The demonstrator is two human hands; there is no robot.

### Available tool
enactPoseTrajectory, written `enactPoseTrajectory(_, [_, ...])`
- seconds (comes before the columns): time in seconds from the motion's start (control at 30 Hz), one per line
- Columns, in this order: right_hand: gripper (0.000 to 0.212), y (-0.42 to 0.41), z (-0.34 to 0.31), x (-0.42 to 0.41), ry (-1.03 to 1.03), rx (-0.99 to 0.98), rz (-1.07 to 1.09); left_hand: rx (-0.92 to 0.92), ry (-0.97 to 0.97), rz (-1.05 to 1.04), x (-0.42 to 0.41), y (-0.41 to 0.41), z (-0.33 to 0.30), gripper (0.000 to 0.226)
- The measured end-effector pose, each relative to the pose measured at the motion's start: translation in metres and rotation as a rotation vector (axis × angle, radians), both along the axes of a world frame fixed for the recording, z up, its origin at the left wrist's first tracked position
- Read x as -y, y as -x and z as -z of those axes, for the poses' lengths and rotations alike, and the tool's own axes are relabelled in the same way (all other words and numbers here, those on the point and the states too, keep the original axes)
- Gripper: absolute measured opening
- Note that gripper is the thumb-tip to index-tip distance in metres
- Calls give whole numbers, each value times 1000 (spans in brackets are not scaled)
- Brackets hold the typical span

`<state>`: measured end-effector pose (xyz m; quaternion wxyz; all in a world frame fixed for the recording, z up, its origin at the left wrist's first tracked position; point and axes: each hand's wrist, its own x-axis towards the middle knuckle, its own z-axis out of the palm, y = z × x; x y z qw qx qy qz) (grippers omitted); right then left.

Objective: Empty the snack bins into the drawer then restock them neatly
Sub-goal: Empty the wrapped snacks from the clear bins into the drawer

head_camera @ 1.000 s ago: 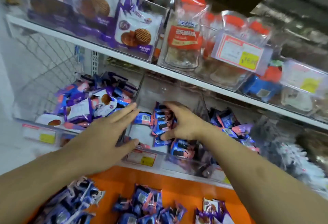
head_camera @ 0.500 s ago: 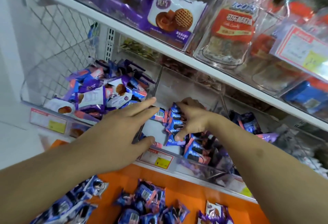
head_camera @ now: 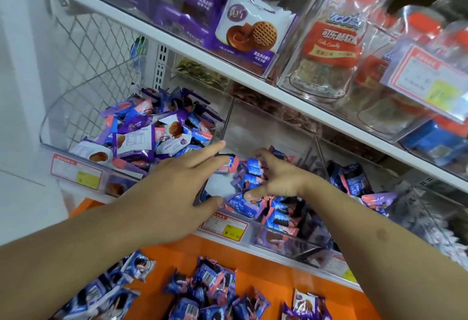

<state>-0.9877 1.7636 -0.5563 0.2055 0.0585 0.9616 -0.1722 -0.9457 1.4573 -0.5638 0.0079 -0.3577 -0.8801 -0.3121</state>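
Observation:
A clear middle bin (head_camera: 255, 127) on the lower shelf holds a row of blue-and-pink snack packets (head_camera: 249, 177). My right hand (head_camera: 278, 177) reaches into it, fingers and thumb curled round that bunch of packets. My left hand (head_camera: 177, 188) lies over the bin's left wall with straight fingers, thumb near the front edge; one fingertip touches a packet. The left bin (head_camera: 58, 127) is heaped with purple, blue and pink packets (head_camera: 152, 132). Below, the orange drawer (head_camera: 278, 271) has loose packets (head_camera: 210, 281) scattered in it.
A bin to the right (head_camera: 430, 208) holds more blue packets (head_camera: 352, 177). Price tags (head_camera: 225, 226) hang on the bin fronts. The upper shelf (head_camera: 177, 41) carries clear bins of waffle biscuit packs (head_camera: 250, 28) and red-labelled candy bags (head_camera: 334, 33). A wire mesh panel (head_camera: 93, 53) closes the left side.
The view has drawn nearer and shifted slightly. My right hand stays on the bunched packets in the middle bin; my left hand stays on the bin wall.

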Motion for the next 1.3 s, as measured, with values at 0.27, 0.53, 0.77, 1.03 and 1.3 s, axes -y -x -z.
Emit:
enactPoseTrajectory(0.27, [84, -13, 3, 19, 56, -213, -54, 17, 13, 8, 0, 0, -1, 74])
enactPoseTrajectory(0.53, [40, -25, 4, 20, 149, -273, -14, 29, 17, 11, 1, -1, -2, 75])
enactPoseTrajectory(0.77, [36, -45, -31, 18, 339, -498, 131, 40, 68, 4, 0, -1, -6, 76])
enactPoseTrajectory(1.03, [35, -148, -90, 46, 707, -569, 182, -32, 62, 2, -1, -1, -6, 80])
enactPoseTrajectory(1.3, [45, -242, 27, 81, 584, -64, 196, 8, 191, 1, 5, -15, -15, 86])
